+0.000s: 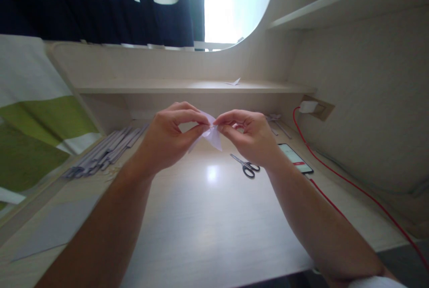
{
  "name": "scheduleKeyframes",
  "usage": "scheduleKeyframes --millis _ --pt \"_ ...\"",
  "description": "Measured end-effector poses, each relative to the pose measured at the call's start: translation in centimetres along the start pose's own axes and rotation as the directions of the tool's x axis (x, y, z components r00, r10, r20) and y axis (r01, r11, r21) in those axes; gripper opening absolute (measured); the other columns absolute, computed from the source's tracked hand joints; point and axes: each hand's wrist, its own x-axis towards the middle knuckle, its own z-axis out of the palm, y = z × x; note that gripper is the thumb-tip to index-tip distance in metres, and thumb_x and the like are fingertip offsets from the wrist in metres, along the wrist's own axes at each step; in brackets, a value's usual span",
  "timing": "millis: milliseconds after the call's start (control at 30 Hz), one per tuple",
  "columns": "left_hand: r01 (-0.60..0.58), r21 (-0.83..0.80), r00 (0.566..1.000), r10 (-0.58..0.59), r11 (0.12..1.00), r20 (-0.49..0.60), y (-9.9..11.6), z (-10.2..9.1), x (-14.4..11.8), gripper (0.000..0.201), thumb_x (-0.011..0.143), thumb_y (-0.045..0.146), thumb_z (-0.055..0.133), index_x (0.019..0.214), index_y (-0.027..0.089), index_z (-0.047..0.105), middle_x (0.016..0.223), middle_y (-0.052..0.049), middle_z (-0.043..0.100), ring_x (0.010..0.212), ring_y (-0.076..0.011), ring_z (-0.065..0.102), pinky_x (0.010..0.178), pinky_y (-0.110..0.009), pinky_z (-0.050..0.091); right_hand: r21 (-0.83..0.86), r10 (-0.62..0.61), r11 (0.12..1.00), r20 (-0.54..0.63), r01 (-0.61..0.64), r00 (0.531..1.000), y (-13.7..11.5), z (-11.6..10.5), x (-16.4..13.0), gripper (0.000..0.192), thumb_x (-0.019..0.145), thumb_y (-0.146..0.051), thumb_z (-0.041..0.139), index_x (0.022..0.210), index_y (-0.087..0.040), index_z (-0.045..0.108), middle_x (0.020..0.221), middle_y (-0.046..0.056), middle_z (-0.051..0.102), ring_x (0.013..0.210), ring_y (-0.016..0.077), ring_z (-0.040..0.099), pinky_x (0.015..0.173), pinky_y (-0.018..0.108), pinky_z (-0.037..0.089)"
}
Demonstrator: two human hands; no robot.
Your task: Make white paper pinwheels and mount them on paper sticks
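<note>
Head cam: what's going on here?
A person holds a small folded piece of white paper above a pale wooden desk, pinched between the left hand and the right hand. Black-handled scissors lie under the right hand, a phone beside them, and paper strips at left.

- We hold a small folded piece of white paper [212, 133] between our left hand [167, 138] and right hand [250, 136], above the pale wooden counter [208, 221].
- Black-handled scissors [246, 166] lie on the counter below our right hand, a phone [295, 158] just right of them.
- A row of grey paper strips [103, 151] lies far left.
- A small folded paper shape [234, 82] sits on the shelf [187, 86] behind.
</note>
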Motion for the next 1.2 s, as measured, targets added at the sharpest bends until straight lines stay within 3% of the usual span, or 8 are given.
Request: scheduleKeyframes --millis 167,233,333,467,633,833,1000,1200 --pt "0.008 0.001 0.999 -0.008 1.0 -0.031 0.5 -0.3 0.1 0.005 0.084 0.024 0.079 0.087 0.025 0.075 0.088 0.0 0.074 0.084 -0.019 0.068 0.079 -0.034 0.053 0.176 0.049 0.982 0.094 -0.065 0.994 0.4 -0.5 0.4 0.01 0.084 -0.016 0.072 0.089 -0.017 0.081 0.085 0.004 0.08 0.078 0.0167 0.071 0.071 0.029 0.055" --pt "-0.019 0.035 0.996 0.022 0.999 -0.081 0.6 -0.3 0.1 0.013 0.08 0.025 0.082 0.079 0.023 0.069 0.082 0.001 0.068 0.08 -0.0185 0.063 0.076 -0.033 0.05 0.193 0.055 0.978 0.095 -0.073 0.994 0.4 -0.7 0.4 0.01 0.083 -0.017 0.074 0.089 -0.017 0.081 0.085 0.004 0.08 0.078 0.0165 0.071 0.072 0.029 0.055" --pt "-0.035 0.081 0.993 0.044 0.996 -0.105 0.4 -0.4 0.0 0.018 0.079 0.028 0.084 0.073 0.023 0.067 0.083 0.0 0.063 0.082 -0.0191 0.061 0.076 -0.034 0.049 0.191 0.056 0.979 0.093 -0.073 0.994 0.3 -0.6 0.4 0.009 0.083 -0.017 0.074 0.089 -0.017 0.081 0.085 0.004 0.08 0.078 0.0164 0.071 0.071 0.028 0.055" --pt "-0.024 0.123 0.993 0.038 0.992 -0.114 0.2 -0.4 -0.1 0.01 0.079 0.034 0.084 0.083 0.027 0.077 0.09 -0.002 0.067 0.087 -0.0204 0.064 0.079 -0.035 0.051 0.167 0.05 0.984 0.081 -0.063 0.995 0.0 -0.5 0.3 0.01 0.084 -0.018 0.073 0.09 -0.017 0.081 0.085 0.004 0.08 0.077 0.0166 0.071 0.07 0.028 0.055" --pt "-0.034 0.13 0.993 0.049 0.991 -0.111 0.5 -0.4 0.0 0.007 0.081 0.027 0.081 0.086 0.025 0.076 0.089 -0.002 0.068 0.086 -0.0196 0.064 0.078 -0.034 0.05 0.103 0.025 0.994 0.057 -0.031 0.998 -0.2 -0.5 0.1 0.011 0.086 -0.016 0.071 0.091 -0.018 0.082 0.085 0.004 0.079 0.076 0.0162 0.07 0.067 0.027 0.054" --pt "0.048 0.111 0.999 -0.046 0.993 -0.024 0.3 -0.8 0.0 0.027 0.079 0.032 0.084 0.065 0.021 0.063 0.061 0.004 0.057 0.057 -0.0132 0.048 0.054 -0.03 0.035 0.11 0.014 0.994 0.067 -0.021 0.998 0.0 -0.5 0.1 0.011 0.086 -0.015 0.071 0.09 -0.017 0.081 0.085 0.004 0.08 0.076 0.0165 0.071 0.068 0.028 0.054" --pt "0.07 0.107 0.997 -0.073 0.992 0.019 0.2 -1.2 0.0 0.017 0.08 0.037 0.083 0.076 0.023 0.076 0.068 0.002 0.071 0.06 -0.0141 0.059 0.056 -0.028 0.04 0.118 -0.001 0.993 0.097 -0.01 0.995 -0.1 -0.7 0.1 0.011 0.086 -0.015 0.071 0.091 -0.017 0.08 0.086 0.003 0.079 0.076 0.0164 0.07 0.068 0.028 0.054" --pt "0.12 -0.018 0.985 -0.116 0.993 0.126 0.4 -1.4 0.2 0.012 0.084 0.033 0.079 0.091 0.024 0.084 0.078 -0.001 0.079 0.067 -0.0159 0.069 0.056 -0.024 0.048 0.108 -0.024 0.994 0.126 0.01 0.992 -0.2 -0.9 0.2 0.013 0.088 -0.012 0.068 0.092 -0.017 0.08 0.087 0.003 0.079 0.079 0.016 0.07 0.07 0.027 0.054"
